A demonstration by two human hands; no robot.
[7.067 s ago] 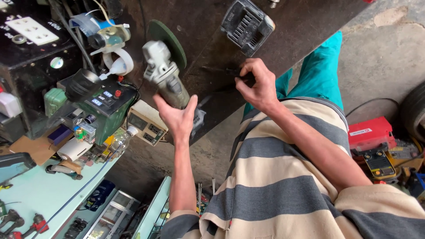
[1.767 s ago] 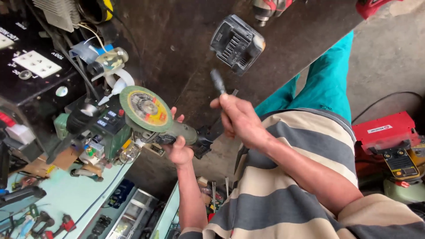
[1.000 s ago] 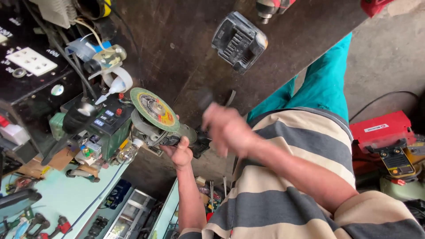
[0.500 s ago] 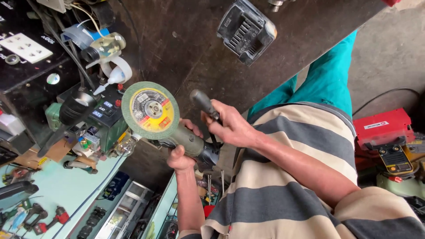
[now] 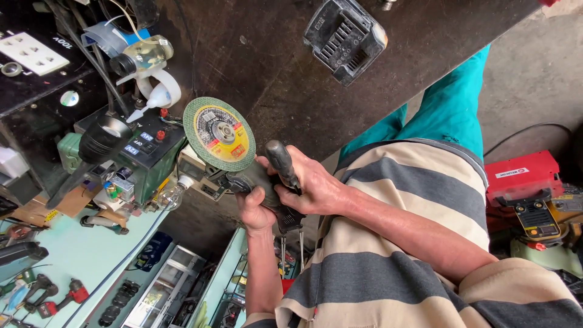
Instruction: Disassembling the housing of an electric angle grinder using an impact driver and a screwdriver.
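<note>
Green and yellow, that grinding disc (image 5: 219, 133) faces straight up at the head camera, mounted on the angle grinder (image 5: 252, 182) held over the dark metal bench (image 5: 255, 67). The left hand (image 5: 256, 209) is wrapped tight round the grinder's body from below, fingers closed on it. The right hand (image 5: 311, 185) is clenched round a dark-handled tool (image 5: 281, 164), its handle poking up beside the disc, just touching the grinder's head as far as I can tell. Above them on the bench lies a black battery pack (image 5: 346, 36), well apart. To the left sits a green meter box (image 5: 143, 158) with a clear bulb (image 5: 172, 195) near it. On the right, a red tool case (image 5: 522, 179) rests by the striped shirt (image 5: 388, 243).
</note>
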